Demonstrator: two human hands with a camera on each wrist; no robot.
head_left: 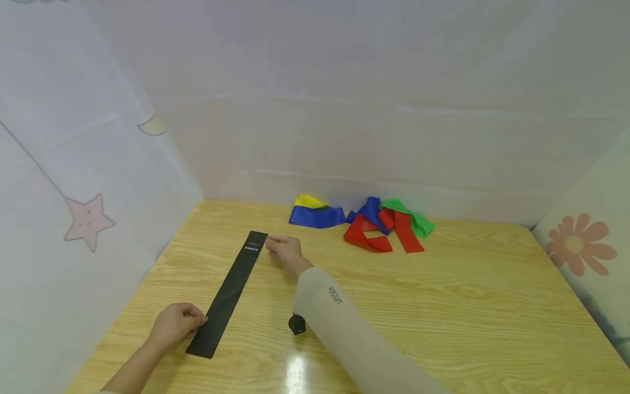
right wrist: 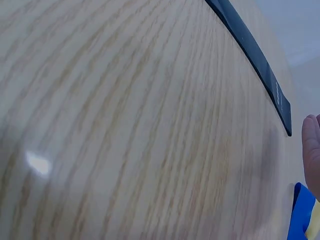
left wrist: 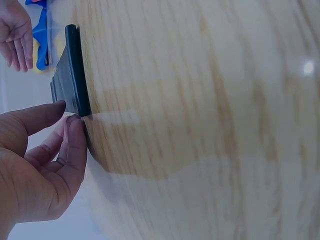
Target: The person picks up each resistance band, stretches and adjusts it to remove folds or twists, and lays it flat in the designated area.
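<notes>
Black and flat, a long resistance band [head_left: 229, 293] lies stretched out on the left part of the wooden bench [head_left: 443, 306], running from its near end by the person's left hand to its far end by the right hand. The left hand [head_left: 174, 324] is at the near end; the left wrist view shows its thumb and forefinger curled and meeting at the band's near corner [left wrist: 75, 80], apparently pinching it, with the other fingers folded in. The right hand [head_left: 285, 250] rests just beside the far end, where small pale print marks the band; its fingers lie relaxed and slightly apart, and whether they touch the band cannot be told from the head view, while the right wrist view shows a gap between one fingertip [right wrist: 311, 145] and the band's end [right wrist: 255, 55]. Judged from this, the band is laid straight and flat and the work on it looks largely done, with the right hand free of it. Further out, a loose heap of coloured bands [head_left: 366, 221], yellow, blue, red and green, sits unsorted at the far edge of the bench against the white backdrop. A small black object [head_left: 297, 324] stands near the right forearm's pale sleeve [head_left: 344, 328].
</notes>
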